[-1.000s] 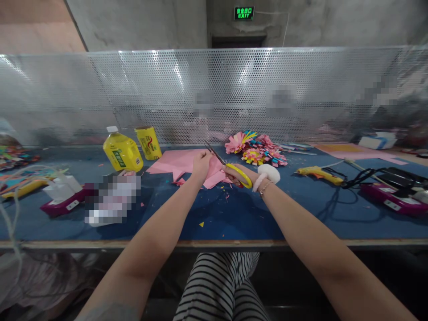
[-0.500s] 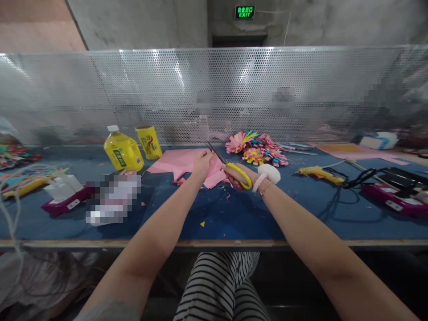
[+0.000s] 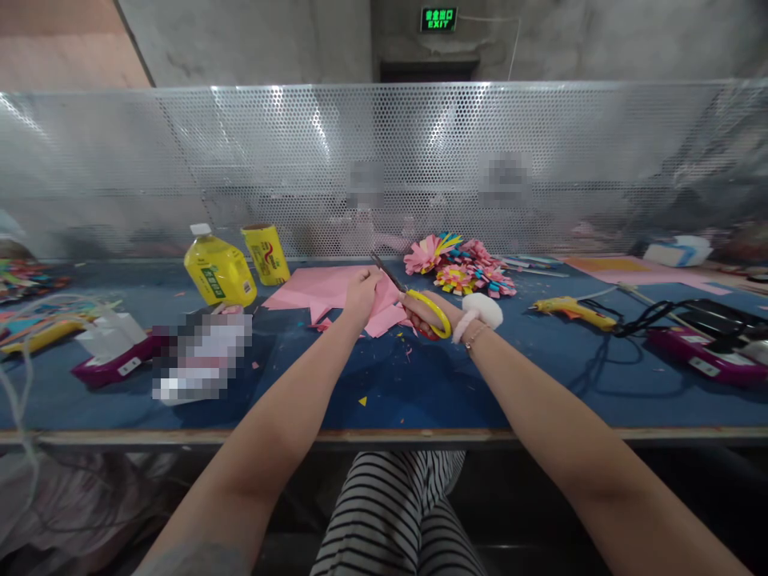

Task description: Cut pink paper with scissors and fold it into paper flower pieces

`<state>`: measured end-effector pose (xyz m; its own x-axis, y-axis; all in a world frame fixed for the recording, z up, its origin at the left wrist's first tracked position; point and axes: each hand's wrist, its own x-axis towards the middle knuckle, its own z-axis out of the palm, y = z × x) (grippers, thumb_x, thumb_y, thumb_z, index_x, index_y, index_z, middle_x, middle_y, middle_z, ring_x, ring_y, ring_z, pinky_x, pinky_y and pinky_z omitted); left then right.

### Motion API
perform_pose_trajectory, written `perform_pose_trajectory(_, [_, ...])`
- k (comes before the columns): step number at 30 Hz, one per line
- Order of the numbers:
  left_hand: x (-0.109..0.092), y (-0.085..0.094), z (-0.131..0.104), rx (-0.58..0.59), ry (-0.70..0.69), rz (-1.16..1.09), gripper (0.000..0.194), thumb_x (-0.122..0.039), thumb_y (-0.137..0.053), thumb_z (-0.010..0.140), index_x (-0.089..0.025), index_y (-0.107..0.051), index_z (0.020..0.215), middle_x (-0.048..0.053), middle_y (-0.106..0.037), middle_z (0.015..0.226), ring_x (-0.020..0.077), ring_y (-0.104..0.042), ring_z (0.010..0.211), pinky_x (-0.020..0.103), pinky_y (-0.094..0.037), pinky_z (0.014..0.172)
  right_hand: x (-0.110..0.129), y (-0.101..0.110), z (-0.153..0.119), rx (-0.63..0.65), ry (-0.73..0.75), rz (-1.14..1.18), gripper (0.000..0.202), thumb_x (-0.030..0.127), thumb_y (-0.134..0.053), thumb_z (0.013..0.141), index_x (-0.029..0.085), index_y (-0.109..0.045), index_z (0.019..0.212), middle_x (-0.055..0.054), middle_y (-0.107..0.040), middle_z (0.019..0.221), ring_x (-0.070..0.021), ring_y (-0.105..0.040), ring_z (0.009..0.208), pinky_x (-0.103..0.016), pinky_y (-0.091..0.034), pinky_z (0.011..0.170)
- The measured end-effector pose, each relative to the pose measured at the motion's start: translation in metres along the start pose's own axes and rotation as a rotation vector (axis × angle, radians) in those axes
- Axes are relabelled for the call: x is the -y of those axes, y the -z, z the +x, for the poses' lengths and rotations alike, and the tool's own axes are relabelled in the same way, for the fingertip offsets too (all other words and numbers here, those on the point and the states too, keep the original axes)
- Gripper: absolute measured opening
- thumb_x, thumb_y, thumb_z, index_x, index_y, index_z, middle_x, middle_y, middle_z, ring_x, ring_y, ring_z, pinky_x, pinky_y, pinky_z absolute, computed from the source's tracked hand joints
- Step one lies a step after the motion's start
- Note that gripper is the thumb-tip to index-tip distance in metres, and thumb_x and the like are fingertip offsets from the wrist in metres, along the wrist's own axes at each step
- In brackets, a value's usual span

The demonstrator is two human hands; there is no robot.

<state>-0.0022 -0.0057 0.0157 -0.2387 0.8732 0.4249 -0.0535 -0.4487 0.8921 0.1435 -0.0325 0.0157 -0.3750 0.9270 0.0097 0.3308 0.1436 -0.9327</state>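
My right hand (image 3: 425, 314) grips scissors (image 3: 433, 310) with yellow handles, their dark blades pointing up and to the left. My left hand (image 3: 362, 294) is closed on a piece of pink paper (image 3: 385, 298), which lies against the blades. Beneath and behind that hand, more pink paper (image 3: 306, 290) is spread on the blue tabletop (image 3: 420, 392). Small paper scraps lie just below the hands. Beyond my right hand sit several fringed paper flowers (image 3: 459, 268) in pink, yellow and blue.
Left: a yellow bottle (image 3: 219, 270), a yellow can (image 3: 266, 254), a blurred object (image 3: 207, 352) and a purple power strip (image 3: 120, 360). Right: a yellow glue gun (image 3: 574, 312), cables and another purple power strip (image 3: 702, 356). A perforated metal screen (image 3: 270, 168) stands along the back.
The scissor blades look slightly wider apart than before. Both hands stay in almost the same place, and the whole view has shifted very slightly.
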Motion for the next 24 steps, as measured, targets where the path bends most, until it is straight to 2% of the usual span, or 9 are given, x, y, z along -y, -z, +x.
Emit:
perform_pose_trajectory(5, [0.007, 0.002, 0.005, 0.038, -0.003, -0.078, 0.007, -0.021, -0.053, 0.065, -0.016, -0.052, 0.061, -0.003, -0.044, 0.055, 0.0060, -0.037, 0.049, 0.020, -0.029, 0.046, 0.003, 0.005, 0.001, -0.084, -0.031, 0.010, 0.040, 0.050, -0.039, 0.081, 0.014, -0.046, 0.065, 0.004, -0.037, 0.037, -0.0056, -0.035, 0.036, -0.017, -0.029, 0.035])
perform_pose_trajectory(12, [0.011, 0.004, 0.007, 0.069, -0.051, -0.038, 0.014, -0.029, -0.058, 0.067, -0.015, -0.058, 0.070, -0.006, -0.036, 0.044, 0.0040, -0.028, 0.037, 0.020, -0.022, 0.038, 0.000, 0.011, 0.004, -0.162, -0.025, 0.031, 0.039, 0.051, -0.038, 0.081, 0.014, -0.046, 0.071, 0.003, -0.038, 0.042, -0.0070, -0.036, 0.038, -0.018, -0.028, 0.035])
perform_pose_trajectory(18, [0.011, 0.002, 0.004, 0.099, 0.001, -0.122, 0.024, -0.035, -0.060, 0.064, -0.015, -0.057, 0.077, -0.003, -0.051, 0.054, 0.0070, -0.047, 0.043, 0.021, -0.039, 0.044, -0.002, 0.010, 0.003, -0.142, 0.028, 0.017, 0.036, 0.048, -0.041, 0.080, 0.014, -0.049, 0.075, 0.002, -0.043, 0.048, -0.0062, -0.040, 0.041, -0.016, -0.031, 0.035])
perform_pose_trajectory(21, [0.007, 0.001, 0.003, 0.082, 0.033, -0.101, 0.024, -0.034, -0.062, 0.062, -0.014, -0.057, 0.075, -0.003, -0.052, 0.054, 0.0073, -0.049, 0.044, 0.021, -0.040, 0.045, -0.006, 0.013, 0.000, -0.089, 0.054, -0.014, 0.035, 0.044, -0.040, 0.082, 0.011, -0.053, 0.085, -0.002, -0.054, 0.065, -0.0078, -0.050, 0.054, -0.018, -0.041, 0.047])
perform_pose_trajectory(24, [0.005, 0.000, 0.004, 0.071, 0.048, -0.069, 0.020, -0.029, -0.063, 0.060, -0.012, -0.058, 0.071, -0.002, -0.052, 0.050, 0.0065, -0.046, 0.042, 0.020, -0.039, 0.044, -0.009, 0.015, -0.005, -0.058, 0.057, -0.027, 0.031, 0.034, -0.044, 0.083, 0.012, -0.051, 0.103, -0.007, -0.056, 0.095, -0.0131, -0.055, 0.080, -0.029, -0.048, 0.068])
